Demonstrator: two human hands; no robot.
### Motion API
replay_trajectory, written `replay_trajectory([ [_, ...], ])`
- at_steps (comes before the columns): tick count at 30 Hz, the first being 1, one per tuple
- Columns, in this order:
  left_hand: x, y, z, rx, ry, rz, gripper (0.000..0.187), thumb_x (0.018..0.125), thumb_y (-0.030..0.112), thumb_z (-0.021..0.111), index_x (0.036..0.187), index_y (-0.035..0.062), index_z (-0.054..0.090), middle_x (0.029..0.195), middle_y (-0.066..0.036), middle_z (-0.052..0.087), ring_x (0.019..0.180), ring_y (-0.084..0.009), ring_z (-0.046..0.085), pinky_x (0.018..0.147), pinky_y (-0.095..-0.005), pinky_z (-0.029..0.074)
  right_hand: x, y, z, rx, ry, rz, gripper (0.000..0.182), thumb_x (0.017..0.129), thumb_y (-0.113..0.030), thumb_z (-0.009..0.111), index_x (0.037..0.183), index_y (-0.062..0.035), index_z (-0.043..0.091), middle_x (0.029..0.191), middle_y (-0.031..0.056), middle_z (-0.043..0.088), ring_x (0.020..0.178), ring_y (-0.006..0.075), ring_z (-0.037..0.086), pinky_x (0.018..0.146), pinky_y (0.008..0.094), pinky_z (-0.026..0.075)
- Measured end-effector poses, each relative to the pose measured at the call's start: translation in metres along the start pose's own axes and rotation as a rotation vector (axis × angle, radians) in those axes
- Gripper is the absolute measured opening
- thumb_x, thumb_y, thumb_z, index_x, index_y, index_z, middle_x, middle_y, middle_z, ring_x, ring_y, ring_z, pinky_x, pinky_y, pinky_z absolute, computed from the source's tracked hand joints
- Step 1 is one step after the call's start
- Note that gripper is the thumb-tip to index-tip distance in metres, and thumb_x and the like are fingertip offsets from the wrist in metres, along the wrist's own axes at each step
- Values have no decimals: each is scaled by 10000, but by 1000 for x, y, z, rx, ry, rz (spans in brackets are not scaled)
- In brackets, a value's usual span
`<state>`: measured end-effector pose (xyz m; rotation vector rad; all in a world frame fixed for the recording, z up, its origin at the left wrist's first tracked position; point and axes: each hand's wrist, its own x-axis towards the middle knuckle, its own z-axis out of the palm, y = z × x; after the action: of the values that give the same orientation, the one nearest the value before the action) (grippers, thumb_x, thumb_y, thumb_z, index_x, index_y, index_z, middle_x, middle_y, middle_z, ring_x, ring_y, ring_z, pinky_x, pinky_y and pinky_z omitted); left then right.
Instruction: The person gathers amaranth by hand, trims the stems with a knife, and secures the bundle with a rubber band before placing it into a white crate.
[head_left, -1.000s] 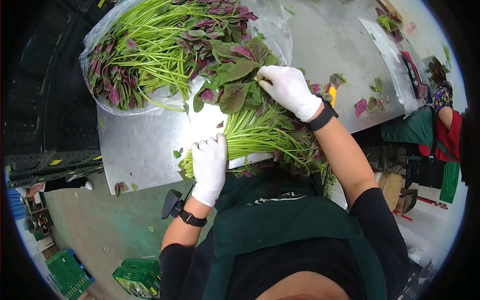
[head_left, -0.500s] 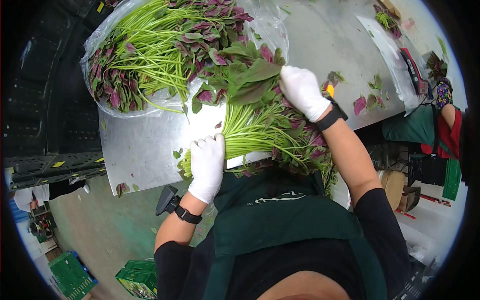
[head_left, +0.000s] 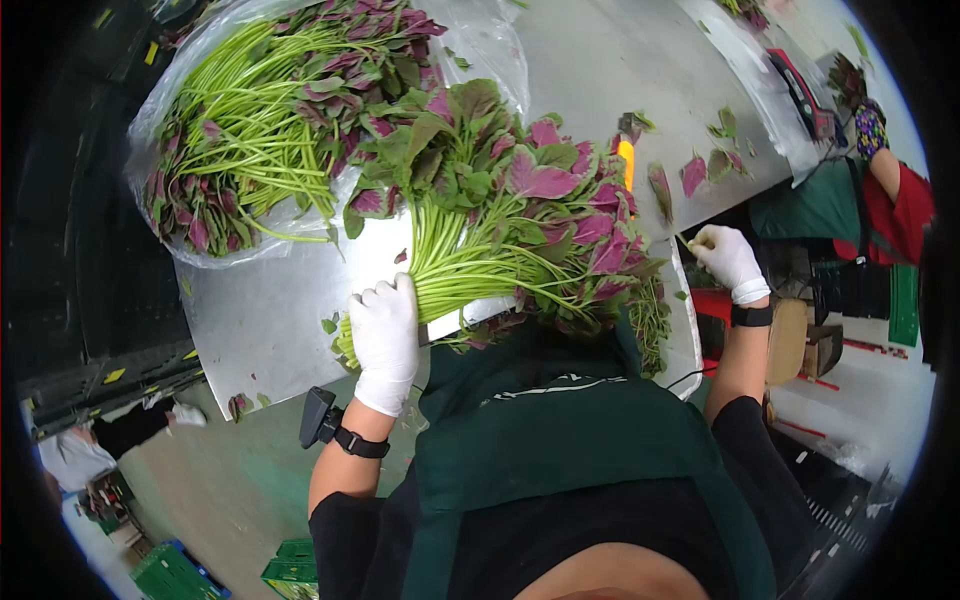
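My left hand (head_left: 385, 335), in a white glove, is wrapped round the stem ends of a bunch of red amaranth (head_left: 470, 262). The bunch's green stems fan out to the right, and its green and purple leaves spread over the table's front edge. My right hand (head_left: 728, 262), also gloved, is off to the right, beside the rim of a white bin (head_left: 688, 325). Its fingers are pinched on a thin piece of stem (head_left: 684, 241). Beyond the bunch lies a larger heap of amaranth (head_left: 265, 130) on a clear plastic bag (head_left: 145, 150).
A yellow-handled knife (head_left: 627, 165) and loose leaves (head_left: 694, 175) lie on the metal table (head_left: 235, 320). Black crates (head_left: 80, 230) stand at the left. A red and black device (head_left: 800, 95) sits at the far right, near another person's sleeve (head_left: 905, 210).
My right hand has left the leaves and moved right and down to beside the bin, with a thin stem piece in its fingers. My left hand still grips the bunch.
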<state>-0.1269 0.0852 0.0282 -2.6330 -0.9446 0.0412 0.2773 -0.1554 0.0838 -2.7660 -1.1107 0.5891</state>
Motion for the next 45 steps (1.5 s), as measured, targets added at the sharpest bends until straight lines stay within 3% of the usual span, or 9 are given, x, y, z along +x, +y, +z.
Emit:
replay_trajectory([
  [7, 1, 0, -5, 24, -41, 24, 142, 819, 87, 568, 953, 115, 529, 752, -39, 551, 714, -204, 578, 693, -358, 427, -17, -57, 4, 108, 332, -233, 168, 877, -226, 632, 923, -70, 676, 825, 143, 674, 776, 343, 655, 669, 401, 514],
  [15, -1, 2, -1, 23, -10, -6, 135, 817, 90, 572, 943, 115, 531, 751, -46, 555, 710, -208, 574, 688, -363, 418, 43, -228, 14, 344, 358, -1016, 224, 813, -162, 668, 1033, -125, 642, 873, 88, 636, 848, 302, 649, 742, 408, 531],
  [22, -1, 4, -5, 39, -30, -36, 159, 816, 80, 567, 973, 101, 546, 748, -48, 544, 713, -202, 561, 700, -354, 427, 104, -311, 50, 138, 209, -801, 212, 825, -260, 606, 903, -92, 709, 845, 140, 692, 837, 350, 660, 756, 437, 538],
  [27, -1, 3, -6, 51, -30, -35, 152, 816, 80, 564, 966, 99, 546, 733, -44, 526, 694, -195, 542, 703, -346, 435, 118, -278, 27, 759, -244, -570, 282, 866, -292, 669, 816, -19, 718, 650, 19, 648, 595, 71, 552, 568, 253, 445],
  [31, 1, 2, -6, 31, -27, -26, 161, 814, 81, 563, 973, 94, 546, 729, -44, 520, 690, -191, 537, 718, -348, 440, 85, -241, 33, 936, -291, -551, 267, 907, -249, 659, 818, -4, 718, 690, -19, 645, 603, 53, 511, 576, 231, 417],
  [37, 0, 2, 0, -4, -32, -42, 180, 807, 83, 565, 986, 90, 542, 729, -42, 518, 686, -188, 533, 743, -346, 446, 39, -234, 39, 724, 132, -968, 154, 850, -103, 700, 936, 24, 681, 1005, 107, 656, 955, 208, 638, 836, 291, 494],
  [39, 0, 2, -1, -8, -23, -39, 182, 807, 85, 566, 987, 89, 540, 730, -41, 520, 686, -189, 534, 741, -346, 445, 30, -243, 38, 743, -14, -1099, 172, 871, -102, 678, 1010, 0, 678, 1059, 121, 665, 980, 207, 646, 846, 308, 507],
  [44, 1, -1, -7, -28, -30, -15, 189, 807, 87, 567, 994, 84, 542, 731, -41, 533, 690, -194, 543, 729, -349, 438, 40, -232, 28, 512, -315, -733, 175, 925, -151, 582, 1030, -26, 644, 829, 139, 694, 787, 281, 705, 707, 356, 541],
  [45, 2, -2, -8, -40, -35, -15, 190, 807, 87, 567, 995, 83, 543, 732, -42, 534, 692, -195, 545, 730, -349, 438, 50, -224, 23, 386, -14, -878, 163, 915, -150, 582, 1017, -39, 645, 875, 181, 681, 777, 324, 684, 702, 387, 532],
])
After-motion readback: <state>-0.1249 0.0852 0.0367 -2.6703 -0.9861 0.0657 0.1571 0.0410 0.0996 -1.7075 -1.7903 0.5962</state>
